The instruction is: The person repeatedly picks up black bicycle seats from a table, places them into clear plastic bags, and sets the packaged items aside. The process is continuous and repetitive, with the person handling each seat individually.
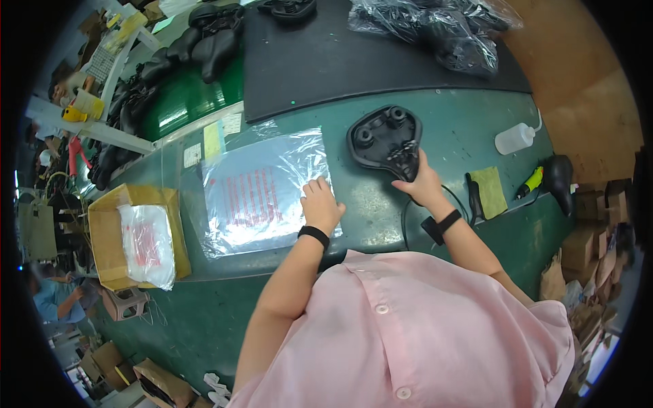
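Just above the pink shirt (408,326), both bare forearms reach forward over the green table (374,224), each with a black band at the wrist. The left forearm slants up and rightward, ending in the left hand (321,204), which lies palm down and open on the right edge of the clear plastic bag (255,194), fingers pointing forward, thumb out to the right. From the right, the other forearm angles inward; the right hand (423,183) grips the narrow nose of the black saddle (383,136), thumb on its left side. The saddle sits forward and right of the bag, underside up, nose toward the person; whether it touches the tabletop I cannot tell. Farther off lies a black mat (326,64).
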Demonstrator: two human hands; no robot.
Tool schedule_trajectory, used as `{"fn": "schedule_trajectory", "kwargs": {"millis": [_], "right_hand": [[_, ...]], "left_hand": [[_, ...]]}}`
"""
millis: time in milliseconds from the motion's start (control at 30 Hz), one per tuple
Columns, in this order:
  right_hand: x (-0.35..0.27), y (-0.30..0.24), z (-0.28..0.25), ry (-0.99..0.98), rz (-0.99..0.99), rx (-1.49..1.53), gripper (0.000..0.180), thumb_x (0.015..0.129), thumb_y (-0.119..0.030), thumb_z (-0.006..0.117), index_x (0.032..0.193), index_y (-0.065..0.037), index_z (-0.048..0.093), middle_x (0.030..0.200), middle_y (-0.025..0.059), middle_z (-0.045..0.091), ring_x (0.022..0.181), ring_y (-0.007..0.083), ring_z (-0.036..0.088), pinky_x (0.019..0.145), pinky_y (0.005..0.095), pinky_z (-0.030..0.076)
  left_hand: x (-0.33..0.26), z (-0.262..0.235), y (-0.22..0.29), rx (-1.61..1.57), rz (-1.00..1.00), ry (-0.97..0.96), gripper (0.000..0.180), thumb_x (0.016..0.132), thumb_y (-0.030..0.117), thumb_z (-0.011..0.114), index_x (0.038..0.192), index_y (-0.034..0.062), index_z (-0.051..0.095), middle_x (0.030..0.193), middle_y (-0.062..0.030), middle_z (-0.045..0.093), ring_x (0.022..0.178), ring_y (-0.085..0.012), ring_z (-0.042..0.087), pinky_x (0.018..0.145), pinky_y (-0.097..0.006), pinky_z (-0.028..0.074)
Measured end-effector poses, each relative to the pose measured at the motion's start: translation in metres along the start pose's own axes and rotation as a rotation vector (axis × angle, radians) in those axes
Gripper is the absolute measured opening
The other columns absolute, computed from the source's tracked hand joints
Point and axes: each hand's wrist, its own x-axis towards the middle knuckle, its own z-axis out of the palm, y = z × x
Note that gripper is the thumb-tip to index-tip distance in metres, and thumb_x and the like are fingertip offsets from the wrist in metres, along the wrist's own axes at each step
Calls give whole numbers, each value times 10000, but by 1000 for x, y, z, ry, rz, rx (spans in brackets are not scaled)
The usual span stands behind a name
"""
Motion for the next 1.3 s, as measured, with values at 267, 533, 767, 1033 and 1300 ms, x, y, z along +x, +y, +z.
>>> {"fn": "schedule_trajectory", "kwargs": {"millis": [267,533,767,1033,1300], "right_hand": [[3,34,48,-47,110,480,929,646,-320,839,1337,51,339,1146,196,601,1040,304,599,930,367,451],[-1,-2,21,-492,354,1192,377,772,-153,744,1087,-38,570,982,8,614,852,107,591,784,273,489],[-3,-82,38,-706,149,1271,602,772,-129,738,1290,-17,453,1133,49,581,988,131,569,884,298,470],[1,-141,116,-458,-304,528,617,716,-135,778,1240,-29,469,1125,116,602,1024,253,592,884,350,474],[2,-163,96,-451,-587,-98,530,645,-118,792,1079,-71,493,945,152,609,881,369,599,742,442,478]], "left_hand": [[25,35,-84,-390,53,103,138,782,100,652,736,9,560,611,-118,566,592,-266,605,555,-354,476],[9,-14,-107,-1273,-440,-156,233,803,96,719,696,64,514,681,-22,602,612,-87,558,503,-238,429],[-3,-20,-117,-1467,-411,-217,118,830,60,676,936,46,625,759,-16,609,658,-90,571,607,-229,469],[-10,-22,-143,-1645,-674,303,149,920,168,590,920,35,657,566,43,462,490,-40,431,445,-180,323],[-32,-136,-123,-991,-258,369,166,886,74,587,969,9,716,783,-43,686,522,-41,470,470,-220,375]]}}
